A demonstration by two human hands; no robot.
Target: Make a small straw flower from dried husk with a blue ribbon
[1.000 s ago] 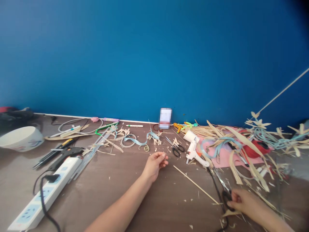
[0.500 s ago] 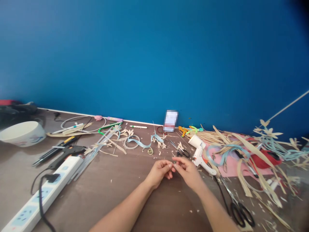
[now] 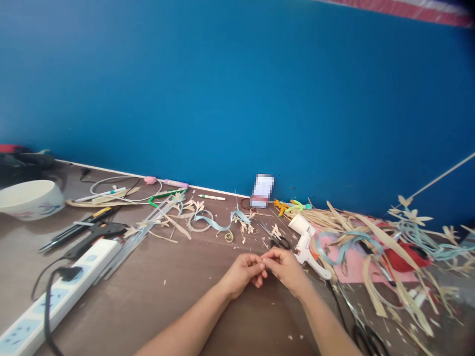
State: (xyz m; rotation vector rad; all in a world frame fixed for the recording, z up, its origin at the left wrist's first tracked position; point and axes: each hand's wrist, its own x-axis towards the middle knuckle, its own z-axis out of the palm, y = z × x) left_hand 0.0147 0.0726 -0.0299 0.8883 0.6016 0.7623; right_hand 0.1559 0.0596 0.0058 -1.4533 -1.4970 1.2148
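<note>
My left hand (image 3: 243, 273) and my right hand (image 3: 285, 268) meet fingertip to fingertip over the brown table (image 3: 178, 306), just in front of me. Both are pinched closed on a tiny piece between them, too small to make out. A white glue gun (image 3: 308, 249) lies just right of my right hand. Small black-handled scissors (image 3: 276, 237) lie just beyond the hands. Larger black scissors (image 3: 365, 331) rest by my right forearm.
Pale straw strips and blue ribbon (image 3: 378, 247) pile up at the right over a pink sheet (image 3: 352, 262). A white power strip (image 3: 59, 291), a black glue gun (image 3: 92, 235) and a white bowl (image 3: 29, 198) sit at the left. A blue wall (image 3: 237, 99) backs the table.
My right hand left the large scissors at the lower right and came up to meet my left hand. Both hands then held together while the view tilted up slightly.
</note>
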